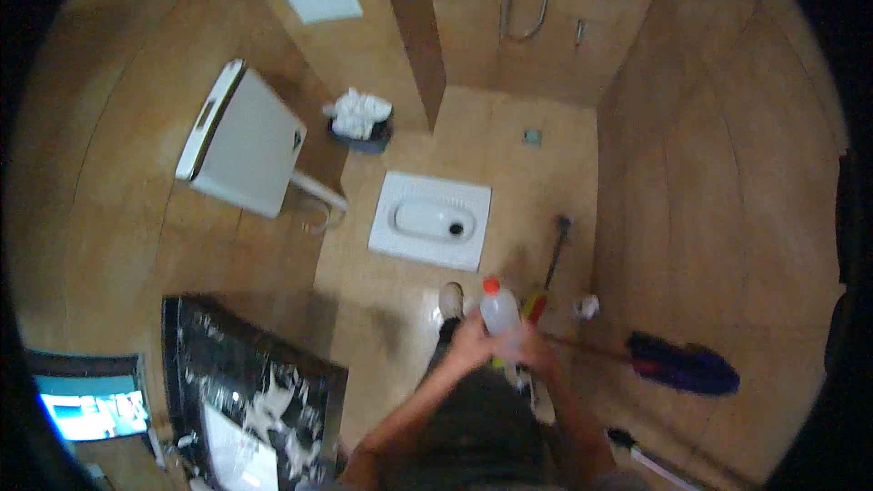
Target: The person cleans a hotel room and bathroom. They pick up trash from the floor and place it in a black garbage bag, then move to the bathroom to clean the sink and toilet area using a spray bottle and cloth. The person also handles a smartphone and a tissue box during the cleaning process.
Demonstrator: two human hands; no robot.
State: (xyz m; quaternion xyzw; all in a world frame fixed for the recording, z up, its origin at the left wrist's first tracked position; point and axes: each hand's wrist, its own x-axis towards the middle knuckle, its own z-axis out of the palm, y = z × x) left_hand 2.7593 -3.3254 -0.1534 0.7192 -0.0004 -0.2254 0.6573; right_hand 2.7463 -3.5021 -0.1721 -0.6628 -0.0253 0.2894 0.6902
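A translucent plastic bottle [501,310] with an orange-red cap is upright in front of my body. My left hand [472,339] grips it from the left. My right hand [528,349] closes around its lower right side. Just beyond my right hand, a yellow-and-red object [535,305] is in line with a dark rod [556,251]; whether they are one tool is unclear from here. A white squat toilet [436,252] is set in the floor ahead of my shoe [451,300].
A cistern [249,143] hangs on the left wall above a bin [368,143] heaped with white paper. A dark-headed mop or broom [682,365] and a long-handled brush [655,464] are at right. Crumpled paper [586,307] lies nearby. A black counter [204,341] is lower left.
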